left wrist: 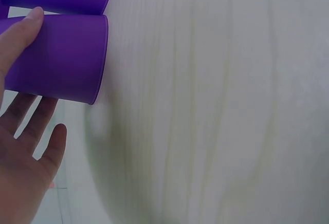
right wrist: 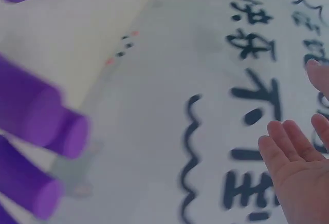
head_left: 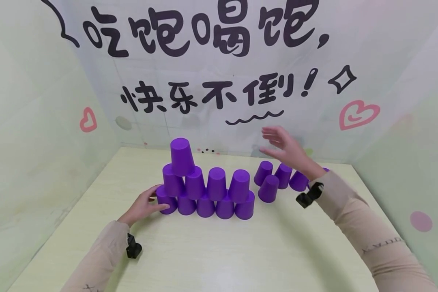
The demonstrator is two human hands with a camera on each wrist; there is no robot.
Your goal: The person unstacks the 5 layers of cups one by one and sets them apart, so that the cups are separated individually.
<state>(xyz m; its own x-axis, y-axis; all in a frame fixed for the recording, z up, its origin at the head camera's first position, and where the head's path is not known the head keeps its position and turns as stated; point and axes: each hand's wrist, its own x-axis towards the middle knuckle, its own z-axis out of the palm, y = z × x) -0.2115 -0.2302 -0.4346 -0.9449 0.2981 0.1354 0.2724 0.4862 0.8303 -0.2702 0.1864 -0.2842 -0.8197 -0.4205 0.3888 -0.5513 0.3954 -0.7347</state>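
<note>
Purple cups stand upside down in a stacked wall. Its bottom row (head_left: 206, 207) and second row (head_left: 217, 184) each hold several cups, and a single top cup (head_left: 182, 157) sits at the left end. My left hand (head_left: 144, 207) holds the leftmost bottom cup (left wrist: 64, 54), thumb on the near side and fingers reaching behind it. In the left wrist view the outer fingers are spread away from it. My right hand (head_left: 282, 148) hovers above the loose cups with spread fingers and nothing in it; the right wrist view shows its palm (right wrist: 300, 188).
Several loose purple cups (head_left: 268, 188) stand upside down right of the wall, partly hidden behind my right forearm. The pale wooden table (head_left: 211, 251) meets a printed back wall (head_left: 190, 125) with black lettering. Side panels (head_left: 33, 142) enclose both sides.
</note>
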